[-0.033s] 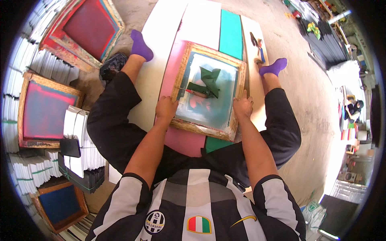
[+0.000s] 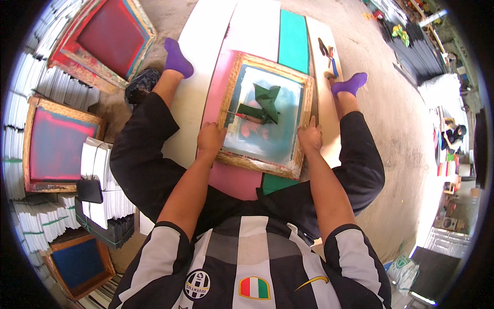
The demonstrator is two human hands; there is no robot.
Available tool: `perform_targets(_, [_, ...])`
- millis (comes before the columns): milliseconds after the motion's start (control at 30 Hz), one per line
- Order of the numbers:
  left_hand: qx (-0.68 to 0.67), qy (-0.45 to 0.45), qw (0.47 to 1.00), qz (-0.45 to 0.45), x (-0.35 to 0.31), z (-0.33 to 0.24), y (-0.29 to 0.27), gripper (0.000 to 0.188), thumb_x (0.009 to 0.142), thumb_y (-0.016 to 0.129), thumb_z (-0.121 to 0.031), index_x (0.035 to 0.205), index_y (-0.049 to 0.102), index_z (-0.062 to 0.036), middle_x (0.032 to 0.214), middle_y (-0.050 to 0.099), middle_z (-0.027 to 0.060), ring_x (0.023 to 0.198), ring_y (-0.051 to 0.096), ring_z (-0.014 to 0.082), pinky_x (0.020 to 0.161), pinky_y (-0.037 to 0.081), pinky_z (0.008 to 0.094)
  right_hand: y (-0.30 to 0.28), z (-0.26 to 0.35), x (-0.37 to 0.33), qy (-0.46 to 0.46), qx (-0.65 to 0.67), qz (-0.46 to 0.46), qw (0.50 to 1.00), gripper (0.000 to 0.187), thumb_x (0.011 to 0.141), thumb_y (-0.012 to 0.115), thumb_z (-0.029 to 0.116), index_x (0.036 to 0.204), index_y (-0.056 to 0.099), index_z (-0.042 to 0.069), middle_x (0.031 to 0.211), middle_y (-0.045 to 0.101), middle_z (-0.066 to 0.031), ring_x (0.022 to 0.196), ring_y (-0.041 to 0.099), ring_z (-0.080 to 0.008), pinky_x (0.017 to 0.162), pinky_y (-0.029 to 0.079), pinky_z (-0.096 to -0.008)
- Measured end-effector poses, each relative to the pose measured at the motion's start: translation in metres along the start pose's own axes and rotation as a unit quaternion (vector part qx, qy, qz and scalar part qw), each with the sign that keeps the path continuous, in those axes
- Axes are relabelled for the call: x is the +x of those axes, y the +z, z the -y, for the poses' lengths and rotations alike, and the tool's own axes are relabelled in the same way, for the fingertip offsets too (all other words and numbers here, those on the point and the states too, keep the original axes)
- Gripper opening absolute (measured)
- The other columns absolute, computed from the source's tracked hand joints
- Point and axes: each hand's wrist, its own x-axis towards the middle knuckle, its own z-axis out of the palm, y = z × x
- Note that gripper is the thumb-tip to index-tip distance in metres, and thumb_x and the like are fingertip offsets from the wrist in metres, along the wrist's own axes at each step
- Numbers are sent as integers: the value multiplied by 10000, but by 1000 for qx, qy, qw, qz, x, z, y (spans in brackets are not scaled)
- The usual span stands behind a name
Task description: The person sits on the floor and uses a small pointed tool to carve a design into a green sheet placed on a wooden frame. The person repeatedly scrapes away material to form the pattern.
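Note:
A wooden silk-screen frame [image 2: 232,82] lies slightly tilted on the coloured boards between my legs. My left hand [image 2: 211,138] grips its left side near the lower corner, fingers curled at the edge. On the opposite side, my right hand [image 2: 310,136] holds the right rail, thumb pointing up along it. A crumpled dark green cloth [image 2: 268,103] rests on the frame's pale blue mesh. Beside the cloth is a thin red-and-metal tool [image 2: 237,114], partly hidden by it. Pinkish shapes show through the mesh below the cloth.
Pliers and other hand tools [image 2: 329,55] lie on the board by my right foot. More screen frames [image 2: 64,141] stand at left, beside bundled white sheets [image 2: 116,201] and a black bag [image 2: 142,85]. Another person [image 2: 454,138] is at the far right.

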Motion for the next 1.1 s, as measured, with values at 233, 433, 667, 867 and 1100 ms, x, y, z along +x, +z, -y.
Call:
perform_targets(233, [29, 7, 1000, -1, 3, 5, 0, 425, 875, 743, -409, 998, 742, -2, 1041, 686, 200, 930, 696, 401, 832, 564, 506, 6, -20, -6, 15, 119, 151, 981, 693, 862, 724, 413, 1399, 529, 21, 1124, 712, -295, 1052, 702, -432, 969, 537, -517])
perform_targets(433, [11, -2, 1000, 5, 18, -3, -23, 431, 869, 740, -423, 959, 757, -2, 988, 703, 212, 912, 698, 407, 818, 554, 507, 16, -24, 8, -52, 125, 66, 989, 542, 833, 709, 310, 1255, 592, -10, 1009, 725, -295, 959, 713, -455, 890, 561, -534])
perform_targets(667, [6, -44, 999, 2, 33, 11, -43, 435, 854, 750, -420, 935, 766, 7, 946, 704, 217, 897, 694, 410, 814, 543, 499, -4, 24, 21, -53, 125, 102, 985, 562, 870, 711, 326, 1320, 546, 32, 1009, 721, -299, 967, 708, -468, 882, 561, -547])
perform_targets(867, [-19, 2, 999, -49, 24, 24, -30, 393, 860, 762, -379, 964, 755, 0, 935, 682, 214, 879, 684, 410, 809, 538, 509, 21, 27, 13, -40, 113, 128, 985, 631, 901, 724, 374, 1394, 494, 53, 1077, 713, -298, 1016, 697, -473, 905, 556, -554])
perform_targets(1100, [-120, -18, 991, -59, 14, 27, -26, 365, 841, 786, -324, 1043, 747, -22, 956, 682, 220, 909, 682, 412, 815, 538, 512, 18, 64, 0, -153, 43, 9, 987, 685, 906, 728, 355, 1494, 482, 103, 1329, 585, -202, 1250, 556, -375, 1032, 496, -498])
